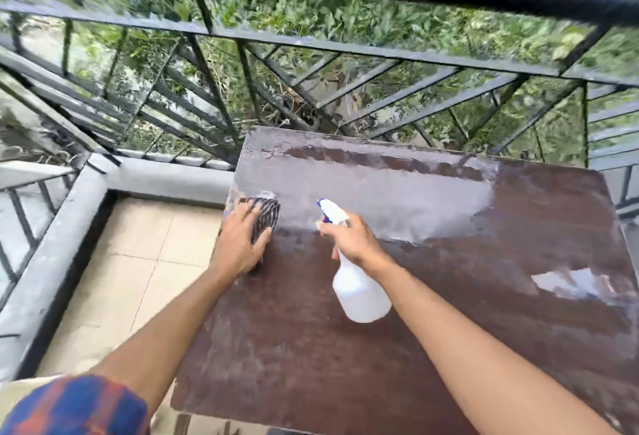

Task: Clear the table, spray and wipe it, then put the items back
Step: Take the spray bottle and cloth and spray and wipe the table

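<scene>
Left hand [238,241]: fingers spread flat, pressing a striped cloth [268,215] at the table's [466,313] left edge.
Right hand [356,241]: fingers curled round the neck of a white spray bottle [361,291], just right of the cloth.
Table: brown, wet sheen beyond both hands.
Surroundings: black railing [311,51] beyond; tiled floor [138,262] to the left.
Hidden: much of the cloth, under the palm.

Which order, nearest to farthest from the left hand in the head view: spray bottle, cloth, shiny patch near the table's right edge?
1. cloth, under the left hand at the left edge of the table.
2. spray bottle, mid-table, gripped by the right hand.
3. shiny patch, near the right edge.
</scene>
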Tool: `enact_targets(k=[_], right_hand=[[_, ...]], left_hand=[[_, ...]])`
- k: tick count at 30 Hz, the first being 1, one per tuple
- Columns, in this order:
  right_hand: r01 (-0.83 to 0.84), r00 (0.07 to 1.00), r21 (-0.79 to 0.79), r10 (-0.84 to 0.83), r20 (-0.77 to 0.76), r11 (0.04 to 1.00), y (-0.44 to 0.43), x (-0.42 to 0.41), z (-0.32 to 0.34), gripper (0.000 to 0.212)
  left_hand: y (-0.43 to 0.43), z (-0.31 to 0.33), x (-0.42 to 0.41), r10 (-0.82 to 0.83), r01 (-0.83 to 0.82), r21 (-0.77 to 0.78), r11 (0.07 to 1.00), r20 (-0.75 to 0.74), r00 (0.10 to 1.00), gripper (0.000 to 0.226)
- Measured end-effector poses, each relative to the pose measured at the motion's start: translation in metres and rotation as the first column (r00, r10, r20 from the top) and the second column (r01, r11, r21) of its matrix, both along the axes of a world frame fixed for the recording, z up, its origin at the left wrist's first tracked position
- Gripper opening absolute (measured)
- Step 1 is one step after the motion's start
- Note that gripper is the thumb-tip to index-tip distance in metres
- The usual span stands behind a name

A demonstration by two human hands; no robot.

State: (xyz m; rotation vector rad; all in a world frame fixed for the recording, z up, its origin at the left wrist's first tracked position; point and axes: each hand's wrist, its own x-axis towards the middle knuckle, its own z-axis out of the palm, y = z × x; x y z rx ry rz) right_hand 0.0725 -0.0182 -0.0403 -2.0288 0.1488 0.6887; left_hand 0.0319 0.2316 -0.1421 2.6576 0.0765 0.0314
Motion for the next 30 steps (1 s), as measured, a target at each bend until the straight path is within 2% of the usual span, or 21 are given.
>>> enact_targets(k=[2, 5, 12, 15, 17, 23, 27, 30], right_hand=[[-0.001, 1.0, -0.044, 0.001, 0.0, 0.999, 0.008, 0.012, -0.001, 0.014], [-0.002, 1.0, -0.052, 0.001, -0.013, 0.999, 0.021, 0.028, -0.006, 0.013], [-0.027, 1.0, -0.112, 0.027, -0.008, 0.993, 0.057, 0.066, -0.017, 0.015], [-0.03, 0.999, -0.124, 0.028, -0.016, 0.992, 0.07, 0.088, -0.016, 0.033], [-0.047, 0.999, -0.149, 0.045, -0.016, 0.988, 0.076, 0.101, -0.012, 0.022], [0.007, 1.0, -0.16, -0.006, 0.006, 0.987, 0.075, 0.137, -0.011, 0.025], [0.054, 0.999, -0.154, -0.054, 0.008, 0.987, 0.052, 0.142, -0.012, 0.024], [0.136, 0.991, -0.127, -0.136, 0.006, 0.983, 0.022, 0.139, -0.014, 0.027]], left_hand=[[-0.006, -0.017, -0.007, -0.154, 0.152, 0.127, 0.98, 0.003, 0.988, 0.064], [-0.009, -0.028, -0.001, -0.159, 0.147, 0.227, 0.963, 0.033, 0.987, 0.055], [0.001, -0.035, 0.05, -0.005, 0.002, 0.231, 0.973, 0.013, 1.0, 0.05], [0.011, -0.034, 0.094, 0.06, -0.055, 0.226, 0.973, -0.017, 0.998, 0.052], [0.02, -0.032, 0.124, 0.094, -0.085, 0.207, 0.975, -0.031, 0.995, 0.052], [0.029, -0.042, 0.195, 0.051, -0.049, 0.273, 0.961, 0.001, 0.999, 0.056], [0.007, -0.039, 0.229, 0.111, -0.102, 0.269, 0.958, -0.019, 0.994, 0.056], [-0.045, -0.031, 0.234, -0.028, 0.039, 0.274, 0.961, -0.041, 0.999, 0.056]])
